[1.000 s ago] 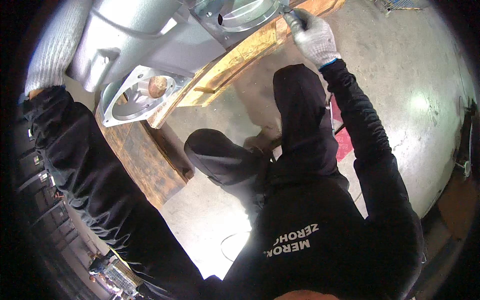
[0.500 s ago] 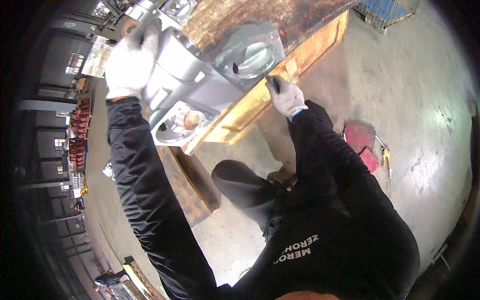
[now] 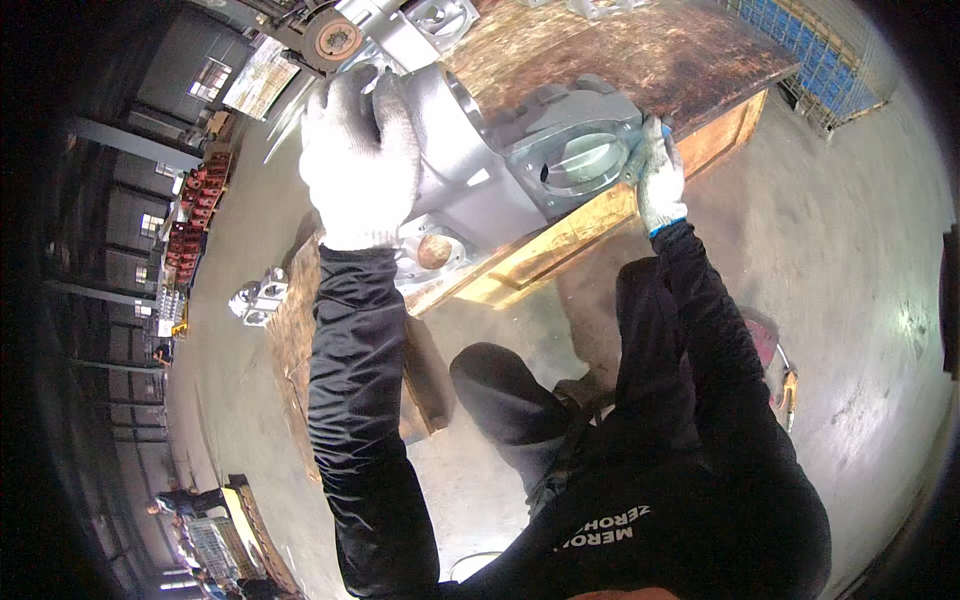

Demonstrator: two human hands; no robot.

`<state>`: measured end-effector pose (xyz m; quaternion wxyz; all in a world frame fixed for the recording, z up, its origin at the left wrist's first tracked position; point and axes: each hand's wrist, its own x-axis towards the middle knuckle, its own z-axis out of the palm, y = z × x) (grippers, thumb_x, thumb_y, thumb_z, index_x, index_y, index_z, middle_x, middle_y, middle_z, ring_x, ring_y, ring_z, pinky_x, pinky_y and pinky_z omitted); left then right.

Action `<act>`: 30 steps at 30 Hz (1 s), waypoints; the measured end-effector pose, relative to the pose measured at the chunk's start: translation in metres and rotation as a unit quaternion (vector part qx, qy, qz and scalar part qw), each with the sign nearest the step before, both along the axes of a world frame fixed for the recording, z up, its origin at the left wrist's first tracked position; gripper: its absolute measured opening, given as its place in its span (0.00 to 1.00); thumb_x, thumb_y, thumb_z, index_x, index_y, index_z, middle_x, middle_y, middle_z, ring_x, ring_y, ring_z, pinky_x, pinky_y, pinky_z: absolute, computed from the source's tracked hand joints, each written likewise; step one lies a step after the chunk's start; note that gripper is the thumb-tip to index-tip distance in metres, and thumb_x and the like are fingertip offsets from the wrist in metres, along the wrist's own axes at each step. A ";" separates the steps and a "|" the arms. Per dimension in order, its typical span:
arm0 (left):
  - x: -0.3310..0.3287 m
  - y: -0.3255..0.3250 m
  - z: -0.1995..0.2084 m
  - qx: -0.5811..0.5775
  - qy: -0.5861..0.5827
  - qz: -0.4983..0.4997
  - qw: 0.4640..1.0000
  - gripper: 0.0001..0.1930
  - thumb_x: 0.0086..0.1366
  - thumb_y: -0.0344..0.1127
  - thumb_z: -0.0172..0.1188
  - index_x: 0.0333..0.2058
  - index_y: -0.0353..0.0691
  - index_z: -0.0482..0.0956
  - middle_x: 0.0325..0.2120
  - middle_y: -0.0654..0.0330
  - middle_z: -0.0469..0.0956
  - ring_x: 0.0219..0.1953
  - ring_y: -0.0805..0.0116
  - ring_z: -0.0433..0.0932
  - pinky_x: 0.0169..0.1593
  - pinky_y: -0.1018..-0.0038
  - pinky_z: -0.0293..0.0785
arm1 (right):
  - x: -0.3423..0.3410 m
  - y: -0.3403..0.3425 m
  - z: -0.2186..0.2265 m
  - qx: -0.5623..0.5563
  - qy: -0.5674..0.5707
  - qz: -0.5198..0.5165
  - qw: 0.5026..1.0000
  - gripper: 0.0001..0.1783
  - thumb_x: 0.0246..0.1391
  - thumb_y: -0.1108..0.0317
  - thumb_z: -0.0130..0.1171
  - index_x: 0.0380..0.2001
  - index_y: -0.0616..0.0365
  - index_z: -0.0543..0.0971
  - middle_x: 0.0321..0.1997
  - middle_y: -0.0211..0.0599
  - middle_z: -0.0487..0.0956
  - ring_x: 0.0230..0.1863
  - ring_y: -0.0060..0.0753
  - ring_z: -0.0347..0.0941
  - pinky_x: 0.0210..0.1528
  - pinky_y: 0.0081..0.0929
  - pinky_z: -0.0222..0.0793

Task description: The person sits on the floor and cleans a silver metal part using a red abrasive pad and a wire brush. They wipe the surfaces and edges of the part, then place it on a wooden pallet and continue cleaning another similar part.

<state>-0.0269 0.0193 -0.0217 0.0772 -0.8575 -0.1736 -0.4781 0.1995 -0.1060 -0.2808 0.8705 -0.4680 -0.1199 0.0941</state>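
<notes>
Concrete floor spreads around us in a big workshop, with a wooden pallet raised in front of our knees. On the pallet lies a large grey metal casting, its round flanged opening turned up toward us. Our left hand, in a white knit glove, lies flat with fingers spread over the casting's near left side, pressing on it without closing around anything. Our right hand, gloved the same way, is curled on the right edge of the flange, clamped on its rim. Smaller grey castings sit on the floor to the left, well apart. A red object lies on the floor by our right leg.
</notes>
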 end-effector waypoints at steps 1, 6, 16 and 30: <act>-0.004 0.007 0.000 0.000 0.006 -0.009 1.000 0.15 0.69 0.42 0.60 0.47 0.38 0.82 0.43 0.50 0.80 0.43 0.50 0.82 0.47 0.59 0.79 | -0.014 -0.001 0.005 0.037 0.058 0.039 0.997 0.27 0.70 0.46 0.57 0.56 0.59 0.79 0.39 0.23 0.78 0.39 0.17 0.69 0.42 0.19 0.67; -0.017 0.073 0.010 0.014 0.037 -0.129 0.991 0.19 0.71 0.42 0.59 0.55 0.38 0.79 0.52 0.48 0.79 0.55 0.49 0.80 0.58 0.63 0.76 | -0.078 -0.032 -0.017 0.050 -0.054 0.052 0.996 0.23 0.73 0.52 0.53 0.58 0.59 0.78 0.35 0.22 0.74 0.36 0.16 0.67 0.38 0.17 0.62; -0.060 0.125 0.021 -0.279 0.131 -0.007 0.951 0.22 0.75 0.49 0.53 0.58 0.41 0.78 0.51 0.56 0.82 0.53 0.69 0.78 0.58 0.72 0.72 | -0.125 -0.085 -0.005 -0.282 -0.341 0.054 0.895 0.24 0.62 0.59 0.67 0.57 0.55 0.75 0.36 0.45 0.84 0.30 0.43 0.83 0.33 0.36 0.80; -0.041 0.132 0.021 -0.411 -0.030 0.054 0.910 0.23 0.70 0.45 0.58 0.56 0.35 0.82 0.51 0.56 0.83 0.50 0.67 0.79 0.58 0.71 0.72 | -0.044 -0.072 0.021 -0.445 -0.580 -0.002 0.682 0.16 0.63 0.54 0.59 0.48 0.49 0.81 0.40 0.39 0.85 0.41 0.47 0.82 0.46 0.45 0.75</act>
